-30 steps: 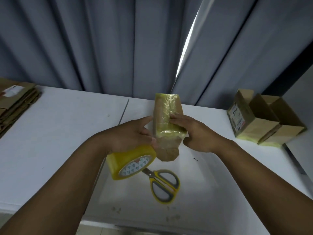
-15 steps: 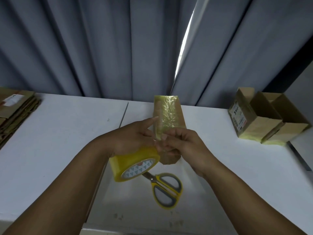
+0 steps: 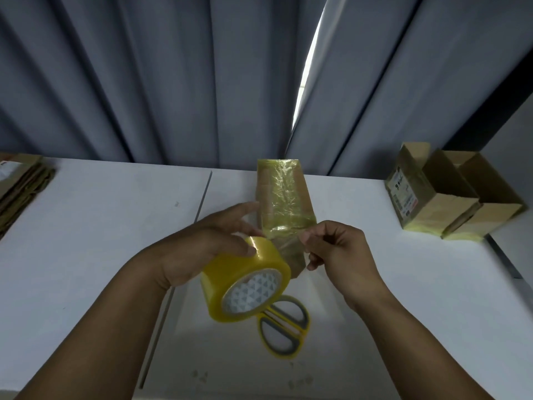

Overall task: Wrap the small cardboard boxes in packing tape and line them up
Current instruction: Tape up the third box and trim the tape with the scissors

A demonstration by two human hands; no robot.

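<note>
**Box held upright over the table, tape roll at its foot**

Nearest the person, yellow-handled scissors (image 3: 284, 327) lie flat on the white table (image 3: 86, 255), partly hidden under the tape roll (image 3: 245, 284). The roll of yellowish packing tape is off the surface, gripped by the left hand (image 3: 207, 246): the thumb presses on top of its rim, the other fingers reach up toward the left side of the small cardboard box (image 3: 284, 203). The right hand (image 3: 337, 249) has its fingers curled in, and thumb and forefinger pinch the box's taped right edge, low down.

The box stands tall in the air between the two hands, above the table's middle, its front face covered in crinkled glossy tape. Its lower end is just beside the roll.

Farther back on the right, two open-topped boxes (image 3: 432, 203) sit touching side by side. At the far left edge lies a stack of flattened cardboard (image 3: 20, 186). Grey curtains (image 3: 173, 82) hang behind the table.
</note>
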